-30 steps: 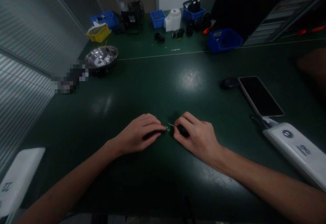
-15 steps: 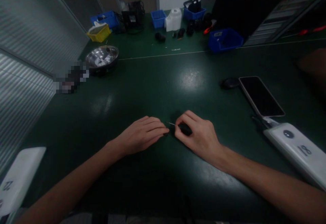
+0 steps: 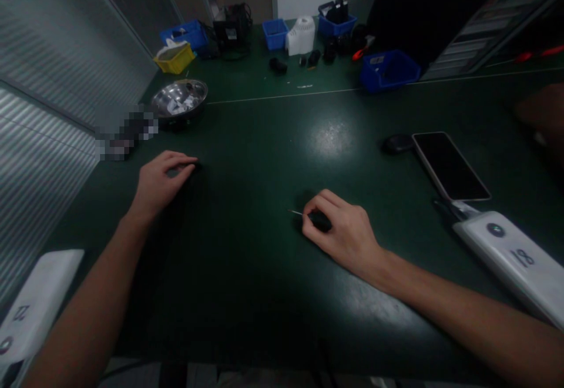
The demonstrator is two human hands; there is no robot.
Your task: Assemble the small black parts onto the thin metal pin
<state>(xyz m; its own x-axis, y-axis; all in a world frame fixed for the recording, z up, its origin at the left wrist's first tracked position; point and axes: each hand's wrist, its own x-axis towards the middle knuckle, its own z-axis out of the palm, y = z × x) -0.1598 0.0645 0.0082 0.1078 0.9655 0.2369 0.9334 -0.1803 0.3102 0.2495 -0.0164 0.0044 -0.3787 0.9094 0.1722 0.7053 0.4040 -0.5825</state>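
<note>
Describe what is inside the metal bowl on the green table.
White pieces lie inside the metal bowl, with a darker item toward its far rim. Anything beneath them is covered and unseen.

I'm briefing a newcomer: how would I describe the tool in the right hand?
On the green table, find the right hand, nearer the camera than the phone. It holds a small dark-handled tool. Unlike the rounded black object beside the phone, this has a thin, needle-like shaft pointing left.
</note>
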